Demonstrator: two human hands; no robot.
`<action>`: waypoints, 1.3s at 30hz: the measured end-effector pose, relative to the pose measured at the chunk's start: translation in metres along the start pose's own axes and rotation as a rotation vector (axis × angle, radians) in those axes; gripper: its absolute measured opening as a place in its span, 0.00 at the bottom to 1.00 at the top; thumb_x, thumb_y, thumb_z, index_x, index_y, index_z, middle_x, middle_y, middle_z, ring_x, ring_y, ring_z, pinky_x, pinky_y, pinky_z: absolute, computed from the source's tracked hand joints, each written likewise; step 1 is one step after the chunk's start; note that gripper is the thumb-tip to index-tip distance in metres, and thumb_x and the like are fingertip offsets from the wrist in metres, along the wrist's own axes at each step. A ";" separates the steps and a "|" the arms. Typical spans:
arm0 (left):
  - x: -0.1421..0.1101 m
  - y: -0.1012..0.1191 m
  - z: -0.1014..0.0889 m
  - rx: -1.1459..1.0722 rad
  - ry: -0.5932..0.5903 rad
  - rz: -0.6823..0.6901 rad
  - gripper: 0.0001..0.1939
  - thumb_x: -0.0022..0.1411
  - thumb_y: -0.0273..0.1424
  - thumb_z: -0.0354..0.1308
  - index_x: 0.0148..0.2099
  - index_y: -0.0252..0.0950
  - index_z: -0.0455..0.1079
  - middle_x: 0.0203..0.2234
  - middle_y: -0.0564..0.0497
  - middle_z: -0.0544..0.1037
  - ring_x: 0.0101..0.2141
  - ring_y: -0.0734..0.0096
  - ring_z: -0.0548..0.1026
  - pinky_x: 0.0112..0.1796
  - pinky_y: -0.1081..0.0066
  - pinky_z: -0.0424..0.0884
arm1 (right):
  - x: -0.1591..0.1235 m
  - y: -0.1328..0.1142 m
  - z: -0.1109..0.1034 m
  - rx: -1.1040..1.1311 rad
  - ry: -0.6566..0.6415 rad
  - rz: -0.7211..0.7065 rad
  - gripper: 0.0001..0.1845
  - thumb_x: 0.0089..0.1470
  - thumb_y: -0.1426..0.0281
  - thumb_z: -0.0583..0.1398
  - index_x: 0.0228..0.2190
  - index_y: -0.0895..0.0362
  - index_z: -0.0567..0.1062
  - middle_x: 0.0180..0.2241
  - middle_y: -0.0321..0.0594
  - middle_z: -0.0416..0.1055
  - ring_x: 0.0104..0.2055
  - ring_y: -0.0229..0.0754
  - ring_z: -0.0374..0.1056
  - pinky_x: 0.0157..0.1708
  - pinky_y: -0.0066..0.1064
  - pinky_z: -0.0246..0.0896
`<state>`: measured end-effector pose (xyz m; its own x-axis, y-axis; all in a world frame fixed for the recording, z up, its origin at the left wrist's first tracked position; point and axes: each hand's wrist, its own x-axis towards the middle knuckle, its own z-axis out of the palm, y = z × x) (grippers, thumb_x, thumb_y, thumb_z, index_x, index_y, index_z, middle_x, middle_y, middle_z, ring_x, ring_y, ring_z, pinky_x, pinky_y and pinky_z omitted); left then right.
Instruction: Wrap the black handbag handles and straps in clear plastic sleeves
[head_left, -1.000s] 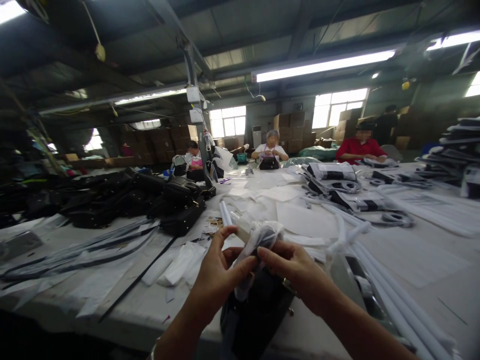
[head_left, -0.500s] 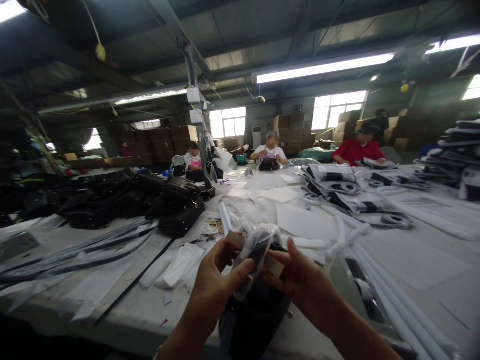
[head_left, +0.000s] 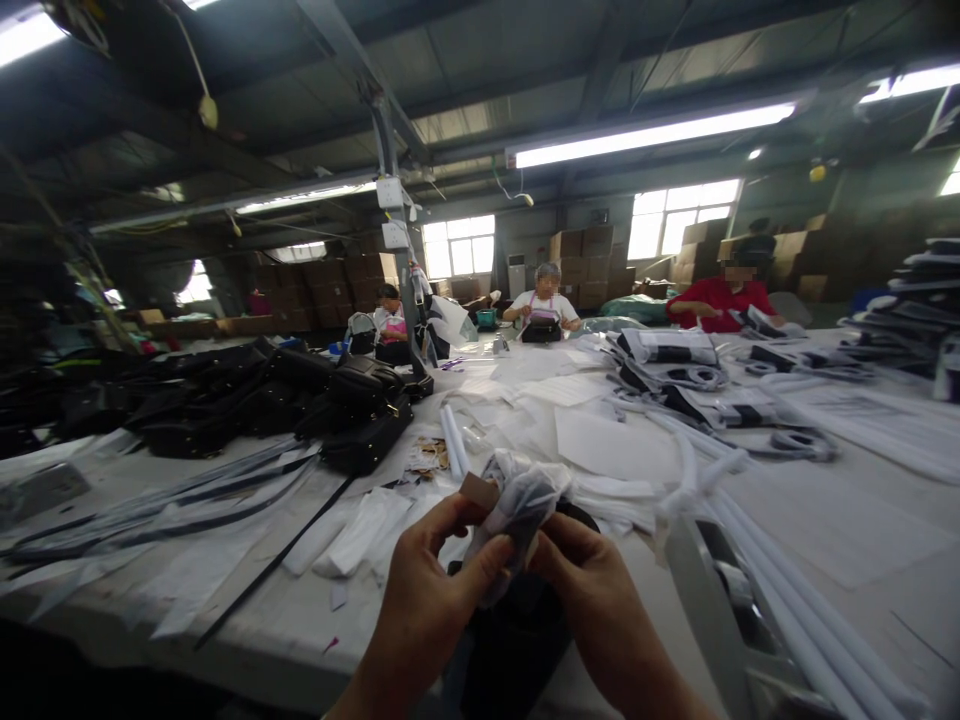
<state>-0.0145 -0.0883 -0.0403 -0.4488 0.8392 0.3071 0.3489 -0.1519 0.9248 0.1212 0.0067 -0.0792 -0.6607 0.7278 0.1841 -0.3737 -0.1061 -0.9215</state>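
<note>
A dark strap-like piece wrapped in thin, cloudy white film [head_left: 529,490] stands over a black bag [head_left: 510,660] at the table's near edge. My left hand [head_left: 435,580] is closed round the wrapped piece from the left, thumb across its front. Between its fingers a small brownish card strip [head_left: 478,490] sticks up. On the other side, my right hand [head_left: 600,600] pinches with thumb and forefinger at the wrap's right edge, where a bit of the card shows. The fingers partly hide the strip, and the lower bag lies in shadow.
Black bags [head_left: 360,420] are heaped to the left, near long dark straps [head_left: 247,500]. A grey tape dispenser [head_left: 720,590] and white foam tubes [head_left: 810,600] lie at right. White sheets [head_left: 607,445] cover the middle. Several people sit across the table, one in red [head_left: 724,305].
My right hand moved in to the wrap, spread its fingers on the card strip's right end, then closed to a pinch. My left hand kept its hold. The view shifted slightly.
</note>
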 end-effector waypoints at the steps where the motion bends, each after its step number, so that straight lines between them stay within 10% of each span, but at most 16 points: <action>1: 0.000 -0.001 0.000 -0.005 0.002 -0.002 0.13 0.58 0.36 0.66 0.44 0.38 0.78 0.37 0.48 0.82 0.42 0.56 0.77 0.45 0.66 0.72 | 0.000 0.000 0.000 -0.017 -0.002 -0.008 0.21 0.53 0.58 0.67 0.47 0.54 0.80 0.40 0.42 0.80 0.44 0.51 0.73 0.47 0.38 0.65; 16: -0.008 -0.002 0.016 -0.002 0.140 0.130 0.12 0.59 0.34 0.65 0.47 0.43 0.80 0.42 0.49 0.81 0.46 0.60 0.77 0.47 0.68 0.73 | -0.001 0.009 0.025 -0.196 0.249 -0.231 0.17 0.54 0.54 0.64 0.37 0.54 0.78 0.33 0.39 0.74 0.36 0.45 0.71 0.35 0.29 0.68; 39: -0.014 -0.005 0.013 0.220 0.345 0.260 0.06 0.56 0.31 0.66 0.38 0.43 0.82 0.34 0.51 0.85 0.35 0.61 0.83 0.41 0.67 0.79 | -0.003 0.023 0.025 -0.118 0.197 -0.191 0.15 0.54 0.59 0.66 0.39 0.55 0.74 0.32 0.39 0.75 0.35 0.42 0.72 0.35 0.29 0.67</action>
<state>0.0014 -0.0928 -0.0520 -0.5574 0.5598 0.6131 0.6350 -0.1883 0.7492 0.0985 -0.0148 -0.0928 -0.4425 0.8455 0.2987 -0.3935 0.1162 -0.9119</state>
